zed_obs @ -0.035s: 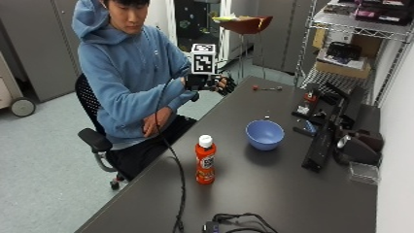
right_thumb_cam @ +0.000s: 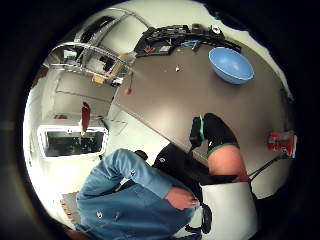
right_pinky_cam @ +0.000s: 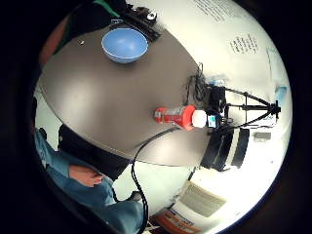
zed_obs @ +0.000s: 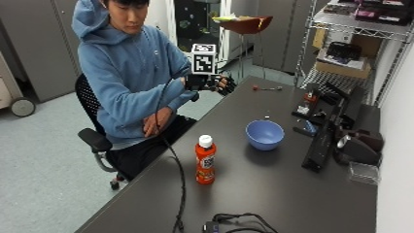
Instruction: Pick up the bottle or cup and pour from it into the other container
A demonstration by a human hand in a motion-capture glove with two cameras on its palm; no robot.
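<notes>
A person in a blue hoodie sits at the table (zed_obs: pixel 271 194) with the gloved right hand (zed_obs: pixel 213 82) raised above its near edge, fingers loosely spread and holding nothing. The bottle (zed_obs: pixel 206 160), orange with a white cap, stands upright near the table's front edge. The blue bowl (zed_obs: pixel 265 134) sits just beyond it, apart from it.

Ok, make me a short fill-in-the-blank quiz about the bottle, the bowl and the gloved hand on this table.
1. The bottle has a ____ cap.
2. The bowl is ____ in colour.
3. The gloved hand holds ____, raised above the table.
4. The bottle stands ____, apart from the bowl.

Missing words: white; blue; nothing; upright
</notes>
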